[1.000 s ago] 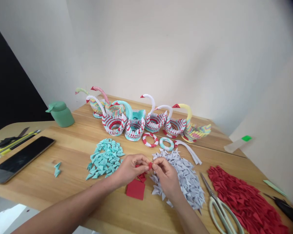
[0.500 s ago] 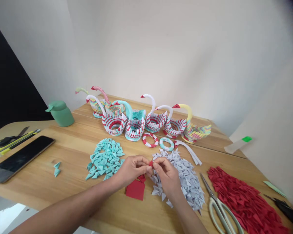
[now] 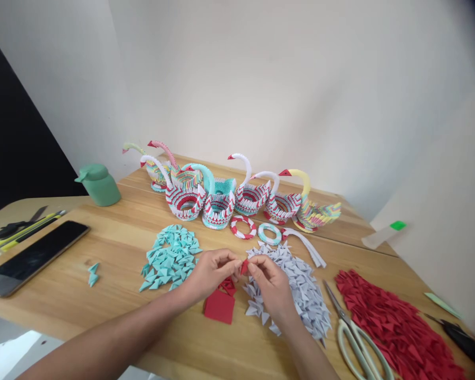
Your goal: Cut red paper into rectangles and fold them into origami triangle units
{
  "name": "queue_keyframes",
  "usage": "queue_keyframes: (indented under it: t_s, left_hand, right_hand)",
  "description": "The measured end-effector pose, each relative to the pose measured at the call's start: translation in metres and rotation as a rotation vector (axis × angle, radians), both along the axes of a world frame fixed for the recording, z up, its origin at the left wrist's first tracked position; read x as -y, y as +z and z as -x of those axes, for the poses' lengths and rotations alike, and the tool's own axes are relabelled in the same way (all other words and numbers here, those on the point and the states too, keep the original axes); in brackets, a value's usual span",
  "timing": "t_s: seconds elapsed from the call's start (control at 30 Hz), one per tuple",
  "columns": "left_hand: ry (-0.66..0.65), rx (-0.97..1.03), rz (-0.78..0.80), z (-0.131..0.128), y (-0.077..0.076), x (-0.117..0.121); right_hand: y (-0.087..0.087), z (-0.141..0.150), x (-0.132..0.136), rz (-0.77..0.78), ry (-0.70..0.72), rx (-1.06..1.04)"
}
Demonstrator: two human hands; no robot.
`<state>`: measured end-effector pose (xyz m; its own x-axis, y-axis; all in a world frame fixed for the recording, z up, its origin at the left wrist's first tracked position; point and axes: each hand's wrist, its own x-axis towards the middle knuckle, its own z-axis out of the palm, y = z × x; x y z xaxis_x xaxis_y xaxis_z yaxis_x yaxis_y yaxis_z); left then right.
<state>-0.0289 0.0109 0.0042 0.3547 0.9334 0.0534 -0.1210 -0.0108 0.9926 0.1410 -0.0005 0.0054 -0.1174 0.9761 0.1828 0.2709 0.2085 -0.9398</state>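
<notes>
A small folded piece of red paper (image 3: 244,267) is pinched between my two hands above the table. My left hand (image 3: 216,269) grips its left side with thumb and fingers. From the right, my right hand (image 3: 272,282) holds it between thumb and forefinger. Below my left hand lie a stack of red paper (image 3: 219,307) and a few folded red pieces (image 3: 228,286). White folded paper pieces (image 3: 306,287) spread beneath and beside my right hand, while turquoise folded pieces (image 3: 170,258) are heaped left of my left hand.
Several folded-paper swans (image 3: 186,203) stand at the back, with paper rings (image 3: 243,227) and a white swan neck (image 3: 306,245) before them. Scissors (image 3: 356,338) and a red paper pile (image 3: 396,322) are right; a phone (image 3: 35,257) and green container (image 3: 100,186) left.
The fingers of my left hand have shifted slightly around the red piece, which shows more now. The folded red pieces below are less covered. Other things stay in place.
</notes>
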Motion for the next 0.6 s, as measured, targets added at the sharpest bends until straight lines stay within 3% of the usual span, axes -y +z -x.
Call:
queue_keyframes:
  t_s: [0.2,0.37,0.53,0.6]
  left_hand:
    - [-0.007,-0.079,-0.045,0.0006,0.0018,-0.0002]
    - [0.179,-0.318,-0.223,-0.0013,0.005,0.0052]
    - [-0.053,0.073,0.048,0.0005,0.0026,0.0017]
    - [-0.099,0.134,0.09,0.0007,0.0018,0.0003]
  right_hand:
    - [-0.004,0.001,0.0001,0.024,0.021,-0.007]
    - [-0.0032,0.0058,0.002,-0.001,0.011,-0.014]
    - [-0.0026,0.0057,0.0022,-0.026,0.032,-0.068]
    - [-0.0026,0.0049,0.0016,-0.029,0.026,-0.09]
